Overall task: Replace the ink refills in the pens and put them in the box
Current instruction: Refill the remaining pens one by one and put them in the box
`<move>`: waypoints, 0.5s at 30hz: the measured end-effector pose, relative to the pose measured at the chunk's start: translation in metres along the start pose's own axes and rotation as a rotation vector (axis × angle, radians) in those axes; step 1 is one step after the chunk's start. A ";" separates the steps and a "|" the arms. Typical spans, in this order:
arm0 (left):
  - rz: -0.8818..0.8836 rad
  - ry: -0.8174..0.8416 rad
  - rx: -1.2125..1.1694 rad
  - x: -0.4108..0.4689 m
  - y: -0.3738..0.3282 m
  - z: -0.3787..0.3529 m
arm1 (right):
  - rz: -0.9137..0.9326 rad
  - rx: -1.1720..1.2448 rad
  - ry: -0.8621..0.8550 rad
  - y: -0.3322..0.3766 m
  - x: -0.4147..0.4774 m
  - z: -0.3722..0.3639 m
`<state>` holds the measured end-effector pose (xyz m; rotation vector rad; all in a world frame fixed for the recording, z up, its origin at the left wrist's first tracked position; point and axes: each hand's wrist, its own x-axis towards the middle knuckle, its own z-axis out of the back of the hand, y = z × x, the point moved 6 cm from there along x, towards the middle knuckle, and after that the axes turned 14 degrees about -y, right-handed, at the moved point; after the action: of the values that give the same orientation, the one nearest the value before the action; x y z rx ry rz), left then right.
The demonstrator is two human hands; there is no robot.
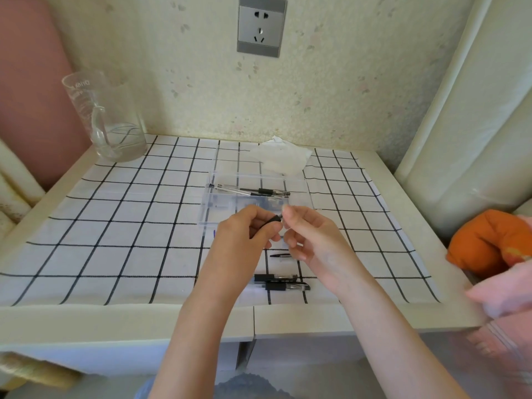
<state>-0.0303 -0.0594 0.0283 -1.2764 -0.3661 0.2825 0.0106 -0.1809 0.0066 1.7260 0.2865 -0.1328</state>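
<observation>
Pen [272,221], slim black cylinder, gripped by left hand [244,236].

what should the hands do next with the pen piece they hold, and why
Probably finish fitting the tip end: the left hand grips the black pen section and the right hand pinches at its end. One pen already lies in the clear box, so this one likely follows once assembled.

speckled wall [201,82] – grey socket [261,25] | white table [115,321] – grid cloth [115,226]

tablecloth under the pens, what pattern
White tablecloth with black grid lines, seen in the head view.
</observation>
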 end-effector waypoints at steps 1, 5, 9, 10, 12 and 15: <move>0.004 -0.002 -0.003 0.000 0.001 0.000 | -0.002 0.017 0.004 0.000 -0.001 -0.001; 0.007 -0.006 0.004 0.001 0.002 0.001 | -0.014 0.065 -0.001 0.001 -0.001 -0.001; -0.001 0.003 0.002 0.000 0.001 -0.001 | -0.043 0.080 -0.003 -0.002 -0.002 -0.002; 0.000 -0.001 0.002 0.000 0.001 0.000 | -0.043 0.097 0.012 -0.002 -0.003 -0.002; 0.000 -0.010 0.002 0.001 0.001 0.001 | -0.044 0.131 0.041 -0.001 -0.004 -0.003; -0.007 -0.005 0.009 0.001 0.001 0.001 | -0.079 0.143 0.029 -0.003 -0.003 -0.003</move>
<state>-0.0301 -0.0582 0.0276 -1.2650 -0.3736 0.2814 0.0067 -0.1783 0.0044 1.8601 0.3743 -0.1901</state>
